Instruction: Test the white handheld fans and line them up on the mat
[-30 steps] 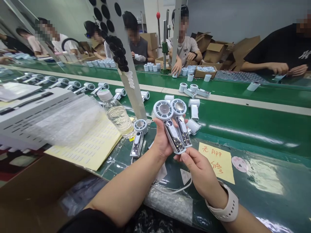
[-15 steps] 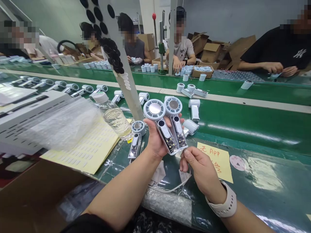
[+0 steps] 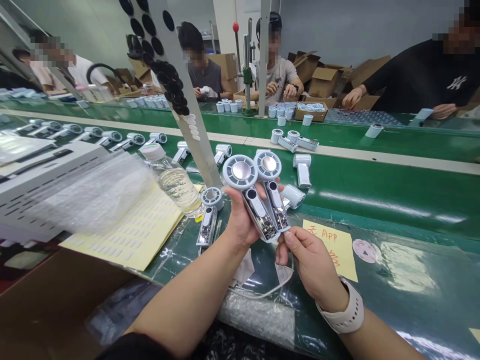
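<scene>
My left hand point(image 3: 242, 220) is shut around the handles of two handheld fans point(image 3: 258, 192), which have round white heads with metal centres and clear handles showing circuit boards. My right hand point(image 3: 311, 265) is just below their lower ends, its thumb and finger pinched on a thin white cable point(image 3: 270, 292). A small white tag point(image 3: 283, 273) sits on that cable. Another fan point(image 3: 209, 215) lies on the green belt beside my left hand. A white smartwatch band point(image 3: 347, 312) circles my right wrist.
A water bottle point(image 3: 174, 185), bubble wrap point(image 3: 86, 195) and a yellow label sheet point(image 3: 127, 225) are to the left. A yellow note point(image 3: 330, 242) is right. A metal post point(image 3: 191, 95) rises nearby. Co-workers handle white parts across the belts.
Both hands and the fans have shifted slightly left and the view has tilted a little. Across the belt, co-workers' hands have moved.
</scene>
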Demonstrator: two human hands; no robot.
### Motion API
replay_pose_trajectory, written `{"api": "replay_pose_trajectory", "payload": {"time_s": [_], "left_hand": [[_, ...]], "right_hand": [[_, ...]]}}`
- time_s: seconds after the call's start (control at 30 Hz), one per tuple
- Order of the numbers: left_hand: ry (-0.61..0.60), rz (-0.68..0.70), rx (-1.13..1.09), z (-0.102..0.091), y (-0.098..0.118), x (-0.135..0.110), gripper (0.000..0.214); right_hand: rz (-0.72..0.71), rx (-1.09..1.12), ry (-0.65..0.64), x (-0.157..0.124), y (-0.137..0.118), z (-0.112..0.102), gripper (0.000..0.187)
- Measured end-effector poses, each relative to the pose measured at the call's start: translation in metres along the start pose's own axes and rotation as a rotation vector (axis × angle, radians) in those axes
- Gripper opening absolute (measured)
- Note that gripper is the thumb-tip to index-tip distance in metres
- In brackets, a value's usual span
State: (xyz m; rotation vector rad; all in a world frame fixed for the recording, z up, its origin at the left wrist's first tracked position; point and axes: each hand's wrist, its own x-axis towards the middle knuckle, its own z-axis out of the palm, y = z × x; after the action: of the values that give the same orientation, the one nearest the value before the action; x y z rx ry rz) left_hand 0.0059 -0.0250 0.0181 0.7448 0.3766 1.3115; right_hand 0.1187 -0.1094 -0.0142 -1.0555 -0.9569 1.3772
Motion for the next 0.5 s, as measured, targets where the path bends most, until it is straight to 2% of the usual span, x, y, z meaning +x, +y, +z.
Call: {"api": "replay_pose_trajectory", "payload": {"time_s": [0.13,0.2,0.3,0.37,0.43,0.5], "left_hand": [[-0.011,0.031,0.048,0.001,-0.004,-0.003,0.072],[-0.003,0.025,0.046,0.002,-0.005,-0.004,0.072],[0.027,0.025,0.035,0.0,-0.002,0.0,0.071],[0.084,0.074,0.027,-0.003,0.002,0.005,0.07],[0.159,0.147,0.009,-0.007,0.007,0.011,0.069],[0.193,0.183,-0.021,-0.009,0.011,0.014,0.068]], "right_hand": [[0.024,0.035,0.058,0.0,0.003,0.004,0.043],[0.009,-0.026,0.053,0.0,0.002,0.003,0.043],[-0.095,-0.225,0.025,0.002,-0.001,-0.003,0.037],[-0.197,-0.379,0.019,0.003,-0.001,-0.007,0.034],[-0.291,-0.576,0.051,0.005,0.003,-0.009,0.031],[-0.395,-0.828,0.133,0.007,0.01,-0.006,0.018]]}}
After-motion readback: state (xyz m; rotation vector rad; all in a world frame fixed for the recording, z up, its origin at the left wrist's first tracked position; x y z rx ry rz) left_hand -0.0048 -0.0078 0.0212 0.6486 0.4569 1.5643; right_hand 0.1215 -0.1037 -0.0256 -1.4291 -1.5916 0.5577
